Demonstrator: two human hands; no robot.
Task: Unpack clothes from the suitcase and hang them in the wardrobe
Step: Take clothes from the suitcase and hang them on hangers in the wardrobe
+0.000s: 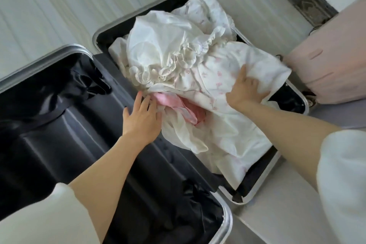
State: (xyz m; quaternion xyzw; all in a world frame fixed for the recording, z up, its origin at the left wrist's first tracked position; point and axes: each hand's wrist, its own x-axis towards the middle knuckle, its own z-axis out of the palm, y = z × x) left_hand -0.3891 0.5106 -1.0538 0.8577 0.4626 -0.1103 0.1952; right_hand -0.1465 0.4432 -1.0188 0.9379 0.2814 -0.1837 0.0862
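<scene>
Your left hand [141, 118] lies flat with fingers straight and slightly spread, the fingertips touching the edge of the clothes [178, 65] beside a pink garment [176, 107]. Your right hand [246, 90] presses down on a white flowered garment [227, 73], fingers curled into the cloth at its fold. Both forearms reach forward from white sleeves [344, 174]. The clothes are heaped in the right half of the open suitcase [95, 39]; its left half shows black lining.

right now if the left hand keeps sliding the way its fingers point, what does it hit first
Likely the pink garment tucked under the white clothes; the left hand has its fingertips already at that pile's edge.
</scene>
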